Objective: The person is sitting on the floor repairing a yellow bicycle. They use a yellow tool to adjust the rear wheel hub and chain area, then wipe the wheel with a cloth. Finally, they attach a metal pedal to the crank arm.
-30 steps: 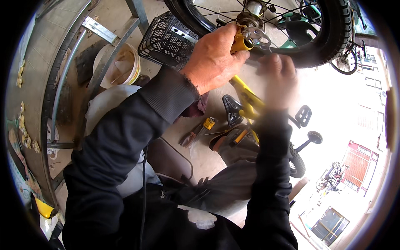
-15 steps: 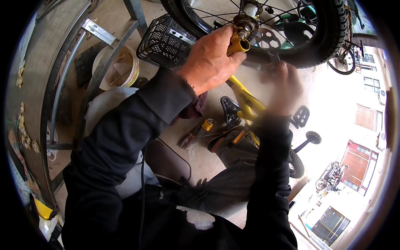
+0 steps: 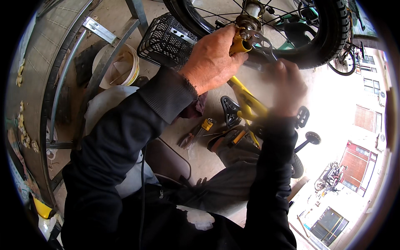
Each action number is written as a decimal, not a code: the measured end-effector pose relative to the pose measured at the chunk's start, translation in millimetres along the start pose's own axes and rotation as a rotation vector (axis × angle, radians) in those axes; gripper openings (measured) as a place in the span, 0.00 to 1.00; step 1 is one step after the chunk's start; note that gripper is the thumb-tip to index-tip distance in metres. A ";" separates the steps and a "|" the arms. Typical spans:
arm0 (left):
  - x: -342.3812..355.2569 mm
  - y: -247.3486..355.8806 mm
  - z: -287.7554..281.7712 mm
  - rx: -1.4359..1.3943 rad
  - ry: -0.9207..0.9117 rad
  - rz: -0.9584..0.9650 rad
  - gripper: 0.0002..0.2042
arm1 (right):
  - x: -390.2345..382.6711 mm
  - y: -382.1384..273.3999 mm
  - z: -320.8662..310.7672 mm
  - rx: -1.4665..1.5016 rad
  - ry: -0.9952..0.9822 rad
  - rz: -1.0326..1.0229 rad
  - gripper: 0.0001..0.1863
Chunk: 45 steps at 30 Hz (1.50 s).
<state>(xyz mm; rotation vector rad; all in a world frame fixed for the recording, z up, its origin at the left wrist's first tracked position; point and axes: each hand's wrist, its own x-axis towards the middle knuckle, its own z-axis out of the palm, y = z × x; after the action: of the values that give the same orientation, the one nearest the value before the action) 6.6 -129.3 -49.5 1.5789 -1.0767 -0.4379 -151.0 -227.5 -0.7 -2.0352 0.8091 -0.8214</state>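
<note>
My left hand (image 3: 213, 60) is closed around the yellow tube end (image 3: 241, 45) of a small bicycle frame, close to the wheel's hub (image 3: 252, 10). Pinched in my right hand (image 3: 288, 85), which is partly smeared by motion, is a flat metal spanner (image 3: 261, 41) with several holes. Its far end lies at the nut area beside the tube's open mouth; whether it sits on a nut I cannot tell. The spoked wheel (image 3: 318, 52) with its black tyre stands just beyond both hands. Below them runs the yellow frame (image 3: 250, 102), with a black pedal (image 3: 303, 116) beside my right wrist.
A black mesh basket (image 3: 162, 39) stands left of the wheel, near a white bucket (image 3: 129, 62) and a metal rack (image 3: 114, 56). Yellow-handled tools (image 3: 204, 127) and pliers (image 3: 186, 141) lie on the floor by my shoe. Bright daylight and buildings show at right.
The spanner has swung leftward and now meets the hub end by the yellow tube. My right hand has shifted slightly right and turned; my left hand keeps its hold, with little shift.
</note>
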 end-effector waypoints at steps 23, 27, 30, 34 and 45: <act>0.2 0.0 -0.5 -0.008 0.021 0.015 0.16 | 72.8 -90.6 -20.5 -0.696 -0.389 -0.390 0.09; 1.1 -3.4 0.7 0.009 0.021 0.020 0.16 | 70.7 -89.4 -20.0 -0.736 -0.358 -0.329 0.10; -0.5 -1.7 -0.4 0.001 0.028 0.040 0.16 | 64.8 -82.6 -19.2 -0.661 -0.319 -0.296 0.10; -0.7 -1.9 -0.3 0.006 0.026 0.023 0.16 | 61.4 -74.7 -16.0 -0.574 -0.279 -0.207 0.10; -1.0 4.6 -3.7 -0.063 -0.006 -0.033 0.16 | 50.4 -64.2 -12.2 -0.471 -0.169 -0.073 0.08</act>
<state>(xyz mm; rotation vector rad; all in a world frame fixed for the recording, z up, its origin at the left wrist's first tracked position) 7.0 -126.2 -44.4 1.5420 -1.0329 -0.4942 -114.1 -239.5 72.2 -2.5207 0.8974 -0.5183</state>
